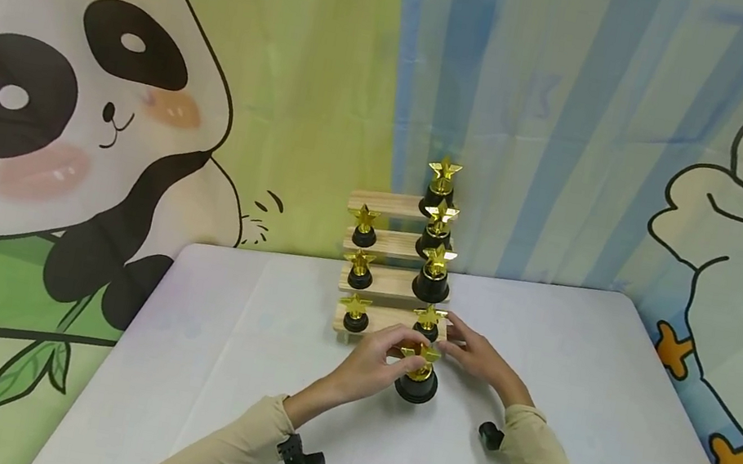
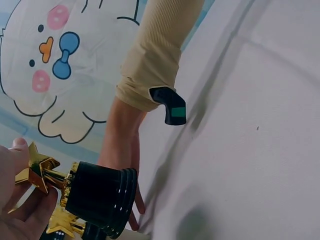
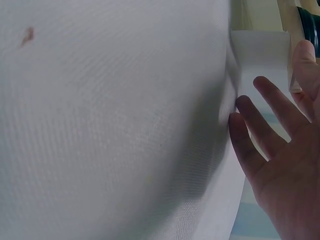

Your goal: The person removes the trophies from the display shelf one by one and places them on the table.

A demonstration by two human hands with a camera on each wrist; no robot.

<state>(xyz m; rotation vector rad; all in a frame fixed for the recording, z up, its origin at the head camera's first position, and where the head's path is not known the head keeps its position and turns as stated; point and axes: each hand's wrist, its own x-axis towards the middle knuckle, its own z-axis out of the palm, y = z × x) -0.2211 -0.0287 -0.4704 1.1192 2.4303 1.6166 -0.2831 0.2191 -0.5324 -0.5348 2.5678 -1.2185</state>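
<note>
My left hand (image 1: 374, 361) pinches a gold star trophy (image 1: 416, 387) by its star, in front of the lowest shelf. In the left wrist view the trophy's black base (image 2: 102, 197) points away from the fingers. My right hand (image 1: 484, 361) is at the right end of the lowest wooden shelf (image 1: 389, 320), beside a smaller star trophy (image 1: 428, 321). In the right wrist view its fingers (image 3: 272, 142) are extended and spread, with the thumb near the wood; whether it touches is unclear. That lowest shelf also bears a small trophy (image 1: 355, 314) at its left.
Three more wooden shelves rise behind. Small trophies (image 1: 360, 270) stand on their left side, larger ones (image 1: 433, 276) on the right. The top shelf (image 1: 384, 203) bears a trophy (image 1: 441, 182) at its right. A white cloth (image 1: 242, 375) covers the table; printed curtains (image 1: 322, 90) hang behind.
</note>
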